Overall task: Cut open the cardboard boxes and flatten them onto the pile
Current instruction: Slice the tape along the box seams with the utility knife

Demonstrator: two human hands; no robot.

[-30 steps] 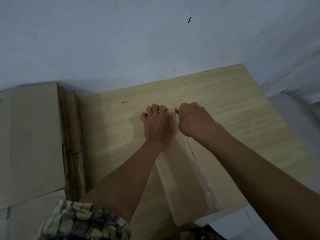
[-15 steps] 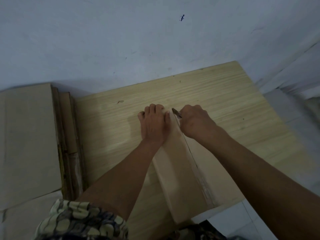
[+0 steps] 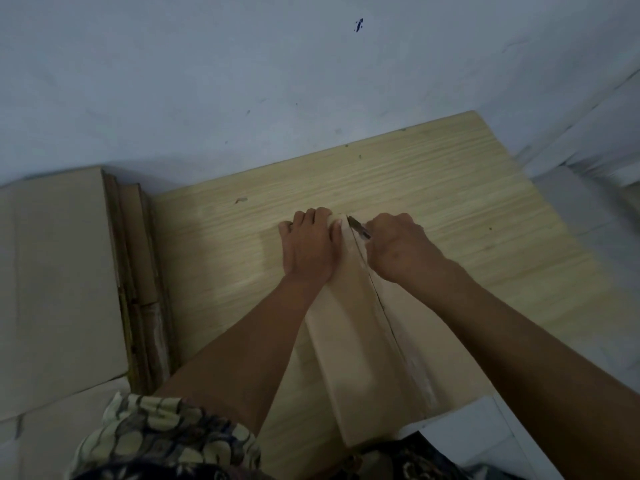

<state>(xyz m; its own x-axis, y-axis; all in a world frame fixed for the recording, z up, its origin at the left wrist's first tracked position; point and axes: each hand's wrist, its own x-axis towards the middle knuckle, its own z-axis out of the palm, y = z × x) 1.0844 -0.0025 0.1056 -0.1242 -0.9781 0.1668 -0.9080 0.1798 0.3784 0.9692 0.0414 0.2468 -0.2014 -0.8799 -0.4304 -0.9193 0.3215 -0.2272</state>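
A long brown cardboard box (image 3: 349, 344) lies on the wooden table (image 3: 450, 209), running from the table's near edge toward the wall. A taped seam runs along its top. My left hand (image 3: 308, 247) presses flat on the box's far end, left of the seam. My right hand (image 3: 398, 249) grips a small knife (image 3: 358, 227), whose blade tip sits at the far end of the seam. A pile of flattened cardboard (image 3: 59, 282) lies at the left.
A pale blue-grey wall (image 3: 277, 81) stands right behind the table. White floor tiles (image 3: 588, 237) show to the right and near the front right corner. My patterned clothing (image 3: 166, 441) fills the bottom edge.
The knife blade has come further out from under my right hand and now shows at the seam's far end. My right hand has drawn back slightly toward me along the seam. The left hand stays pressed.
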